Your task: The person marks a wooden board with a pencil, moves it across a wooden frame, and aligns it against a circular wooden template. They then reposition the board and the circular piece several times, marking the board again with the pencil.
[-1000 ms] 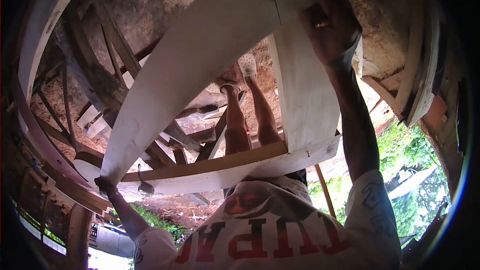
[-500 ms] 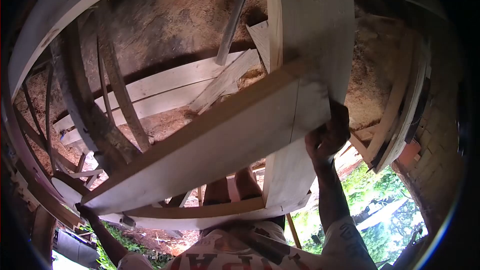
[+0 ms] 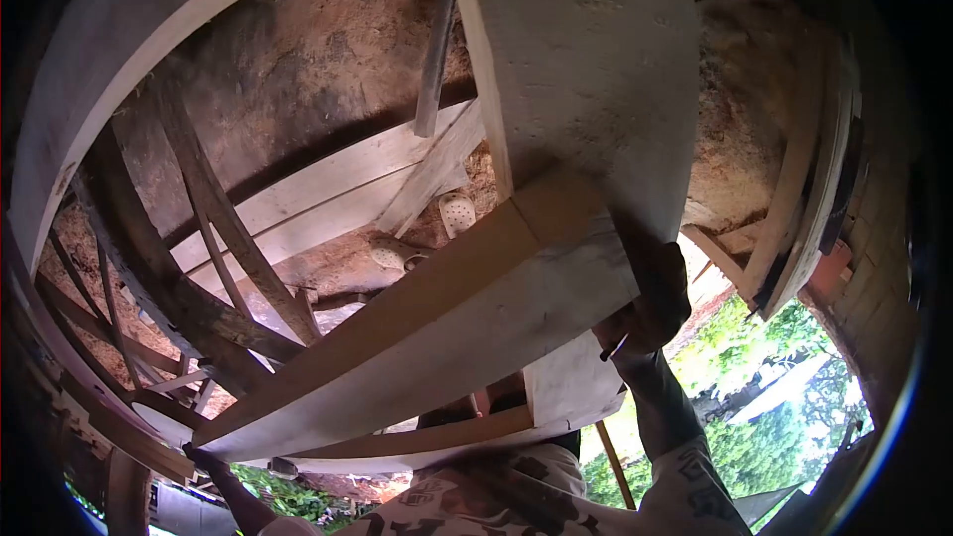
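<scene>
Head view: held board (image 3: 447,337) partly hides wide plank (image 3: 596,60).

Left hand (image 3: 203,458): largely hidden at the left end of the slanted board (image 3: 447,333); too small for its fingers to be counted. Right hand (image 3: 655,303): darkened by shadow at the board's other end; finger outlines cannot be separated, and a small bright mark (image 3: 616,345) beside them cannot be identified. Legs (image 3: 508,392) are mostly covered by the slanted board; the lower board (image 3: 427,434) is partly masked too. Wide board (image 3: 596,60) and curved beam (image 3: 119,89) are cut off by the top edge, shirt (image 3: 496,506) by the bottom. Foliage (image 3: 730,337) is partly washed out by glare.
</scene>
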A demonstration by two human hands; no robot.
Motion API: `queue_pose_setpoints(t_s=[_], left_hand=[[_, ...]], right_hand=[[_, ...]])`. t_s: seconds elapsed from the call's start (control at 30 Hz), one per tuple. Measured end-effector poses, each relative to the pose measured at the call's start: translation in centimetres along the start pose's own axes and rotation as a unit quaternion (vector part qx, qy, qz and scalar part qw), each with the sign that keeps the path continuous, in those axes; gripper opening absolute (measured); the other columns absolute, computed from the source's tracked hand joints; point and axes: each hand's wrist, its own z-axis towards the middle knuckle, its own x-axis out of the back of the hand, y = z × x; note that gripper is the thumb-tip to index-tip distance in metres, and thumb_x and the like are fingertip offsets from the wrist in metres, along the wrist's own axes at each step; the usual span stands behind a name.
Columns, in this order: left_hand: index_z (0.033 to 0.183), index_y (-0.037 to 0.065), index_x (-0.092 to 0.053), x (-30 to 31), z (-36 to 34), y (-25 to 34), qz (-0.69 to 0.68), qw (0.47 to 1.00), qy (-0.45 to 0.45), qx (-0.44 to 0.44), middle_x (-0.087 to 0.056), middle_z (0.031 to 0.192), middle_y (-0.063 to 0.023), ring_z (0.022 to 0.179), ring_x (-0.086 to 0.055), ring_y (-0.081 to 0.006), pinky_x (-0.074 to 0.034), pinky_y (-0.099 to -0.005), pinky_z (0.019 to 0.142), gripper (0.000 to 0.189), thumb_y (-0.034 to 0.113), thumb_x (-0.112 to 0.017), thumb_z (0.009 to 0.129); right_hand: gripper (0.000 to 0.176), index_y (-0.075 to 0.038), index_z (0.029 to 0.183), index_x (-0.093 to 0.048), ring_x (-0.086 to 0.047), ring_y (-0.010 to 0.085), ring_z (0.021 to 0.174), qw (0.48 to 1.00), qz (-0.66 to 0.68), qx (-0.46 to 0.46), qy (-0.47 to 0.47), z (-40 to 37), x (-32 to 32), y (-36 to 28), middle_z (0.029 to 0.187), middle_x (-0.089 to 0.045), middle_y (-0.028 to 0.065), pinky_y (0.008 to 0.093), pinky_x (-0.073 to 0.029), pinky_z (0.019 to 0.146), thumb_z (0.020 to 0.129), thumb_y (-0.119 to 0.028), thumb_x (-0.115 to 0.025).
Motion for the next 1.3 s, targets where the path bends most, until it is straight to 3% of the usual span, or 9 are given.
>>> queue_pose_setpoints(t_s=[0.2,0.33,0.93,1.0,1.07,1.13,1.2,1.23,1.3], left_hand=[[0.145,0.013,-0.034,0.0,0.1,-0.5,-0.067,0.997,-0.030,-0.021,-0.033,0.149,-0.0132,0.139,-0.029,-0.0332,-0.028,-0.0528,0.112,0.066,0.058,-0.036,0.098],[0.154,0.016,-0.026,0.2,0.8,-1.3,-0.075,0.996,-0.038,-0.037,-0.024,0.159,-0.0094,0.147,-0.018,-0.0279,-0.012,-0.0483,0.120,0.071,0.059,-0.039,0.099],[0.150,0.009,-0.036,-0.1,0.5,-0.6,-0.067,0.997,0.012,-0.022,-0.035,0.154,-0.0122,0.142,-0.032,-0.0279,-0.022,-0.0450,0.119,0.062,0.050,-0.036,0.103],[0.143,-0.001,-0.040,0.2,2.3,-1.7,0.182,0.957,0.037,-0.224,-0.044,0.145,-0.0194,0.133,-0.043,-0.0331,-0.032,-0.0442,0.114,0.047,0.028,-0.036,0.106],[0.144,-0.006,-0.037,-0.3,2.0,-0.4,0.267,0.798,0.072,-0.536,-0.044,0.145,-0.0227,0.134,-0.045,-0.0317,-0.036,-0.0417,0.115,0.046,0.021,-0.033,0.108],[0.146,-0.004,-0.031,1.1,3.4,-1.8,0.407,0.842,-0.003,-0.353,-0.038,0.150,-0.0184,0.139,-0.035,-0.0296,-0.025,-0.0397,0.120,0.050,0.018,-0.041,0.103],[0.118,0.003,-0.047,1.9,4.9,-2.2,0.350,0.902,-0.062,-0.245,-0.051,0.123,-0.0126,0.114,-0.049,-0.0273,-0.043,-0.0408,0.102,0.028,0.019,-0.050,0.095],[0.107,0.009,-0.048,1.5,4.4,-2.4,0.416,0.844,-0.002,-0.337,-0.051,0.111,-0.0077,0.104,-0.051,-0.0241,-0.049,-0.0414,0.092,0.025,0.028,-0.055,0.092],[0.110,0.017,-0.054,0.2,5.2,-1.2,-0.015,0.999,-0.043,0.018,-0.056,0.110,-0.0049,0.105,-0.053,-0.0226,-0.049,-0.0404,0.090,0.033,0.043,-0.053,0.090]], right_hand=[[0.037,-0.002,0.105,-0.072,-0.065,0.0329,0.077,0.999,-0.028,0.003,0.032,0.1,-0.6,0.1,0.098,-0.067,0.0188,0.0418,-0.054,0.068,0.070,-0.016,-0.073],[0.037,-0.003,0.104,-0.073,-0.065,0.0324,0.078,0.999,-0.019,0.004,0.046,0.0,-0.7,0.2,0.098,-0.067,0.0175,0.0413,-0.054,0.069,0.070,-0.017,-0.076],[0.042,-0.002,0.108,-0.071,-0.066,0.0355,0.083,0.999,-0.010,0.038,0.037,0.6,-0.5,0.2,0.103,-0.069,0.0198,0.0412,-0.055,0.071,0.068,-0.013,-0.074],[0.047,-0.001,0.111,-0.070,-0.066,0.0369,0.086,0.998,-0.004,0.050,0.046,0.9,-0.5,0.4,0.105,-0.068,0.0204,0.0421,-0.055,0.074,0.066,-0.012,-0.075],[0.049,-0.002,0.112,-0.069,-0.064,0.0354,0.085,0.998,0.011,0.031,0.047,0.2,-0.5,0.6,0.103,-0.067,0.0181,0.0413,-0.054,0.073,0.064,-0.010,-0.076],[0.048,-0.004,0.111,-0.069,-0.062,0.0306,0.078,0.999,0.019,-0.005,0.042,-0.7,-0.8,0.3,0.096,-0.066,0.0136,0.0389,-0.053,0.068,0.065,-0.008,-0.077],[0.034,-0.004,0.106,-0.068,-0.059,0.0235,0.072,0.997,0.022,0.040,0.056,-0.8,-1.1,0.8,0.088,-0.063,0.0090,0.0357,-0.051,0.063,0.073,-0.006,-0.074],[0.020,-0.002,0.101,-0.067,-0.057,0.0188,0.068,0.992,0.018,0.101,0.077,-0.4,-1.3,1.5,0.084,-0.061,0.0066,0.0336,-0.050,0.060,0.082,-0.004,-0.071],[0.019,-0.001,0.099,-0.067,-0.059,0.0177,0.069,0.987,-0.013,0.113,0.114,0.3,-1.0,0.7,0.079,-0.062,0.0062,0.0323,-0.051,0.062,0.082,-0.007,-0.074]])
